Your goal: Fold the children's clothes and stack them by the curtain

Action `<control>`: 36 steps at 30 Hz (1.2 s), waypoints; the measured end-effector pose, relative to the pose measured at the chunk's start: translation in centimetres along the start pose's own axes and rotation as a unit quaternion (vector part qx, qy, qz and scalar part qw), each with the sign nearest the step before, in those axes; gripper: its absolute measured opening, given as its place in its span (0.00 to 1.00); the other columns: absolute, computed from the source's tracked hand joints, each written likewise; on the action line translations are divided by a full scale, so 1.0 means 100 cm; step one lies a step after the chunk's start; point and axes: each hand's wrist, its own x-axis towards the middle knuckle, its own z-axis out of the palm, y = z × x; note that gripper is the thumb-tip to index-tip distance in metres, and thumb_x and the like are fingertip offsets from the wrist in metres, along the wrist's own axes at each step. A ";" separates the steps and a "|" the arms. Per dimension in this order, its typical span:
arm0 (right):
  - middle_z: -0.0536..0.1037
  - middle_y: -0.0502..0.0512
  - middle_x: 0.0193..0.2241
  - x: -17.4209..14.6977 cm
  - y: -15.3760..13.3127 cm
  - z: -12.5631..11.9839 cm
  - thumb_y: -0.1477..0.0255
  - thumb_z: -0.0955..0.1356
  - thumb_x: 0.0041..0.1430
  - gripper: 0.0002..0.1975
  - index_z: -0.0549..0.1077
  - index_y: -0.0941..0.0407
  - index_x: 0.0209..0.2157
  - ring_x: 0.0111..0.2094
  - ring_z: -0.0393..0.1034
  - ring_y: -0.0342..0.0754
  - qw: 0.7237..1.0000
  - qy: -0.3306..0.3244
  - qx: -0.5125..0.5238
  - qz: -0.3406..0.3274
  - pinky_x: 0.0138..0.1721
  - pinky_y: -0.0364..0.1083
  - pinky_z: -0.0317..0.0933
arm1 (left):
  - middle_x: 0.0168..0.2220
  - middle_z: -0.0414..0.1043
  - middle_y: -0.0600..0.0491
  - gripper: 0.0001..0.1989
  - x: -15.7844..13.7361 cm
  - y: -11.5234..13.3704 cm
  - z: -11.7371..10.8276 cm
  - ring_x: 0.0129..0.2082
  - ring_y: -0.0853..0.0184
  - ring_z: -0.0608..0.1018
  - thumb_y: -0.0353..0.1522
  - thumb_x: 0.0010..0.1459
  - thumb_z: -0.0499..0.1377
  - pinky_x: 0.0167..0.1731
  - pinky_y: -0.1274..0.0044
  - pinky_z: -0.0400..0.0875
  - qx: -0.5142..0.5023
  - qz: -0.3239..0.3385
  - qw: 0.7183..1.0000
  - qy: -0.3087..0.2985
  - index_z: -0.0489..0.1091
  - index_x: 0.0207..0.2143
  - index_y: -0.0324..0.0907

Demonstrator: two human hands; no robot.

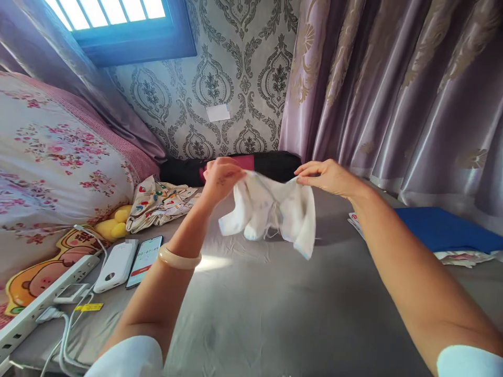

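A small white baby top (275, 204) with long sleeves and thin ties at its front hangs in the air above the grey bed sheet (298, 309). My left hand (222, 178) pinches its upper left corner. At the upper right corner, the thumb and fingertips of my right hand (326, 178) are closed on the cloth. The top is stretched between both hands, with its sleeves drooping on either side. Slight blur softens its lower edge.
Left lie a phone (143, 262), a white power bank (116, 266), a power strip (47, 298) with cables, and patterned cloth (161, 201). Folded blue fabric (444, 228) lies right. A black roll (275, 159) sits against the wall, beside curtains (393, 94).
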 end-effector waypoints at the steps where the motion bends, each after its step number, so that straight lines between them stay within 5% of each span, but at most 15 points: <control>1: 0.81 0.53 0.37 0.000 -0.001 0.000 0.50 0.75 0.44 0.19 0.83 0.52 0.30 0.42 0.73 0.52 1.000 0.022 0.009 -0.003 0.47 0.52 0.66 | 0.36 0.76 0.48 0.12 -0.001 0.001 0.000 0.39 0.62 0.76 0.42 0.51 0.64 0.38 0.72 0.71 -0.038 -0.015 0.999 0.005 0.78 0.27 0.42; 6: 0.81 0.54 0.34 0.000 0.000 -0.003 0.51 0.74 0.45 0.19 0.81 0.53 0.27 0.38 0.74 0.51 1.000 0.016 -0.026 0.001 0.43 0.50 0.67 | 0.31 0.77 0.50 0.18 -0.004 0.013 -0.002 0.30 0.66 0.76 0.46 0.43 0.69 0.30 0.75 0.71 -0.227 -0.088 0.969 -0.032 0.78 0.28 0.40; 11: 0.81 0.55 0.33 0.003 0.012 0.001 0.50 0.72 0.48 0.21 0.81 0.55 0.31 0.35 0.73 0.51 0.995 0.089 -0.044 0.031 0.39 0.49 0.66 | 0.25 0.75 0.52 0.20 0.000 0.017 0.002 0.23 0.69 0.73 0.46 0.41 0.70 0.23 0.77 0.66 -0.237 -0.163 0.958 -0.014 0.77 0.29 0.39; 18: 0.79 0.55 0.30 0.008 0.019 0.017 0.57 0.65 0.60 0.17 0.77 0.55 0.35 0.32 0.70 0.50 0.978 0.153 -0.140 0.011 0.37 0.49 0.62 | 0.22 0.67 0.57 0.07 0.006 0.005 0.016 0.22 0.72 0.67 0.35 0.54 0.59 0.23 0.79 0.58 -0.139 -0.133 0.979 0.063 0.70 0.28 0.41; 26: 0.76 0.58 0.39 0.004 0.018 0.042 0.59 0.55 0.70 0.19 0.72 0.52 0.41 0.42 0.69 0.53 0.932 0.258 -0.241 -0.085 0.43 0.50 0.61 | 0.34 0.67 0.51 0.05 -0.003 0.008 0.037 0.40 0.63 0.69 0.30 0.63 0.50 0.43 0.72 0.64 0.022 -0.038 0.985 0.167 0.63 0.33 0.45; 30: 0.74 0.58 0.40 -0.011 0.011 0.043 0.59 0.55 0.70 0.19 0.72 0.52 0.41 0.44 0.68 0.54 0.928 0.238 -0.273 -0.089 0.42 0.50 0.62 | 0.38 0.66 0.48 0.06 -0.017 0.018 0.027 0.43 0.60 0.67 0.33 0.66 0.50 0.49 0.67 0.61 0.089 0.022 0.982 0.163 0.65 0.36 0.44; 36: 0.76 0.58 0.39 -0.051 -0.023 0.028 0.54 0.59 0.67 0.19 0.76 0.49 0.40 0.44 0.70 0.56 0.958 0.168 -0.222 -0.072 0.43 0.52 0.62 | 0.36 0.67 0.50 0.07 -0.052 0.041 -0.012 0.41 0.60 0.68 0.35 0.65 0.53 0.48 0.67 0.62 0.156 0.070 0.973 0.152 0.69 0.35 0.45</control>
